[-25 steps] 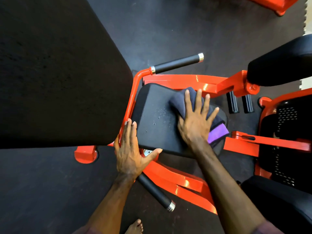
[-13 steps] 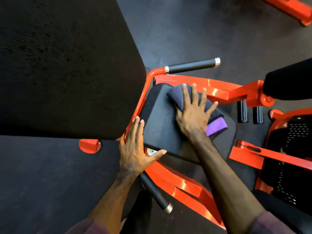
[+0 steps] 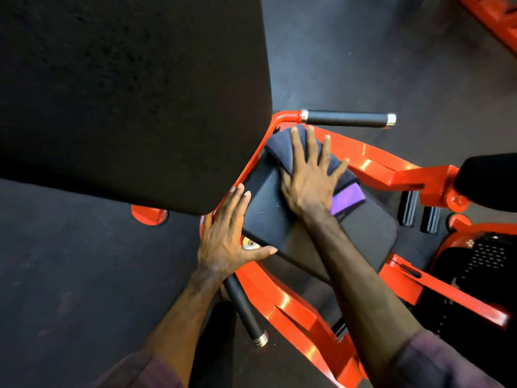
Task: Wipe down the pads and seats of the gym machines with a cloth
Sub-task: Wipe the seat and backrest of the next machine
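The right hand (image 3: 309,177) lies flat with its fingers spread, pressing the cloth (image 3: 340,175) onto the seat (image 3: 363,233). Nothing is pinched; the palm and straight fingers simply bear down. The cloth is dark with a purple edge showing by the wrist, and it is bunched at the seat's far corner, with one fold riding up against the orange frame (image 3: 372,161) just under the upper handle (image 3: 347,119).

The left hand (image 3: 226,236) is also flat, fingers straight along the seat's left edge, thumb reaching under the near edge, steadying rather than gripping. A second handle (image 3: 244,312) runs down below that wrist. The big backrest (image 3: 126,93) fills the upper left and overhangs the seat's left side.

The seat's long axis runs from the far corner, where the cloth is, down and right towards the near corner by the right forearm. Most of the uncovered seat therefore lies behind the right hand, back along that forearm, and a few droplets show just left of the hand. I would judge the next stroke to be a pull of the cloth towards the body along that axis. The right hand is the one to do it, being on the cloth already; the left is beside the seat, off the cloth.
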### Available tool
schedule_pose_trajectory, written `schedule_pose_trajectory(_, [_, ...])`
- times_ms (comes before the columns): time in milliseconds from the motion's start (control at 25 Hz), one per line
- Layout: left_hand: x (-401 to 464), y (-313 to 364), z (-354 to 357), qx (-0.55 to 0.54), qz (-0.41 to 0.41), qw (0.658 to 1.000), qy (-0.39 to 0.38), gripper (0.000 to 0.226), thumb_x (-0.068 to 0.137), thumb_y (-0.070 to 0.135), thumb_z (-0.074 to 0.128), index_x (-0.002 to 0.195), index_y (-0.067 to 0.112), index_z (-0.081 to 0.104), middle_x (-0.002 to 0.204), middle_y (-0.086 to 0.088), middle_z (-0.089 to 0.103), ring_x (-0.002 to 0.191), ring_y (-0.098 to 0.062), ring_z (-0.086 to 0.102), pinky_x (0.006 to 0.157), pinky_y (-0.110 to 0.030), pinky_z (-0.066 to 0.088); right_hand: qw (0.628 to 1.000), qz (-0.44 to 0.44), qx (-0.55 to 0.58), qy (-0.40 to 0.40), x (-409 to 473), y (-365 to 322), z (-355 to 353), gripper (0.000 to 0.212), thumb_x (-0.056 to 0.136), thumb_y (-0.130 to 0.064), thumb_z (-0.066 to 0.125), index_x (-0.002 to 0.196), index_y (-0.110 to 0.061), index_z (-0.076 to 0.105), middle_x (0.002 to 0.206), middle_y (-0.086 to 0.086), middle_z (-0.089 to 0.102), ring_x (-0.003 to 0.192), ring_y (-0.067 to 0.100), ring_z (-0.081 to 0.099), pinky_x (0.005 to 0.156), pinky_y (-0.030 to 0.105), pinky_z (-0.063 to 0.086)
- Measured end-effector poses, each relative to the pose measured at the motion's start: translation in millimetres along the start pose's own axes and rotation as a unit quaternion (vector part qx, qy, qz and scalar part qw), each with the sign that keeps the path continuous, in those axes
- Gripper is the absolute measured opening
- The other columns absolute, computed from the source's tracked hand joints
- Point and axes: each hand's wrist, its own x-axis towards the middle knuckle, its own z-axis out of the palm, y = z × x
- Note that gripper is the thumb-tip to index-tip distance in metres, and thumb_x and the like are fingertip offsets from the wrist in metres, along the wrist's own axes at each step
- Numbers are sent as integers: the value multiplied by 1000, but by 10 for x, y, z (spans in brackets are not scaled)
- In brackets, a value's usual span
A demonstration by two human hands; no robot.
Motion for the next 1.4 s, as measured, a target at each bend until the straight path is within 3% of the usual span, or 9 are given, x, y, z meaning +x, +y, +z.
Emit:
schedule_pose_trajectory(200, [-232, 115, 19, 12, -78, 996, 40, 115, 79, 84, 67, 162, 9, 36, 172, -6, 27, 159, -20, 25, 127, -56, 21, 965, -254, -69, -15, -513, 374, -26, 86, 96, -47, 52, 169, -34, 9, 178, -4, -3, 163, 33, -6, 121, 77, 6])
schedule_pose_trajectory(320, [-448, 360, 94, 33, -200, 978, 52, 109, 87, 85, 57, 166, 17, 27, 174, -2, 20, 163, -21, 13, 127, -64, 13, 982, -182, -48, -21, -427, 522, -119, 82, 96, -50, 43, 169, -37, 9, 178, -8, -3, 163, 33, -5, 121, 77, 7])
schedule_pose_trajectory(480, [-448, 517, 157, 68, -265, 961, 30, 106, 92, 86, 44, 168, 17, 19, 176, 0, 13, 164, -23, 3, 126, -67, 13, 998, -53, 13, -15, 57, -156, -50, 74, 103, -56, 40, 168, -40, 10, 177, -6, 0, 163, 37, -4, 118, 81, 5])
schedule_pose_trajectory(720, [-538, 664, 177, 61, -309, 948, 45, 98, 94, 82, 46, 166, 16, 29, 174, 4, 24, 164, -25, 6, 124, -72, 9, 947, -313, -76, -21, -478, 492, -76, 80, 98, -49, 47, 169, -35, 13, 178, -7, 4, 164, 33, -3, 122, 75, 7])
schedule_pose_trajectory(920, [-659, 742, 255, 23, -305, 949, 73, 80, 94, 78, 54, 144, 15, 56, 152, 0, 53, 145, -22, 47, 124, -55, 26, 991, -131, -17, -17, -70, 101, -56, 77, 97, -56, 32, 168, -39, 9, 177, -9, -4, 163, 34, -8, 120, 79, 0])
schedule_pose_trajectory(1000, [-601, 675, 218, 7, -307, 949, 72, 80, 93, 80, 52, 137, 14, 58, 143, 0, 58, 136, -24, 55, 119, -52, 33, 991, -131, -21, -12, -43, -90, -1, 75, 98, -60, 28, 168, -37, 12, 177, -8, 0, 163, 36, -7, 119, 79, -1])
schedule_pose_trajectory(1160, [-539, 652, 180, 21, -310, 950, 22, 96, 94, 84, 45, 155, 10, 38, 164, -4, 39, 152, -23, 38, 124, -61, 25, 947, -314, -62, -12, -459, 457, -30, 77, 100, -50, 46, 169, -33, 15, 178, -6, 5, 163, 34, -2, 121, 76, 7])
schedule_pose_trajectory(1240, [-504, 736, 228, 28, -330, 943, 29, 106, 94, 85, 43, 165, 10, 21, 170, -6, 30, 157, -21, 30, 124, -65, 20, 955, -290, -66, -13, -473, 672, -99, 80, 98, -48, 47, 169, -34, 14, 178, -6, 3, 164, 31, -3, 122, 75, 8])
schedule_pose_trajectory(1400, [-393, 823, 310, 37, -356, 932, 60, 104, 96, 81, 44, 166, 7, 22, 166, -8, 41, 155, -19, 36, 125, -69, 11, 989, -146, -20, -7, -161, 171, -47, 79, 97, -51, 39, 169, -35, 10, 178, -5, -1, 163, 33, -7, 121, 77, 1])
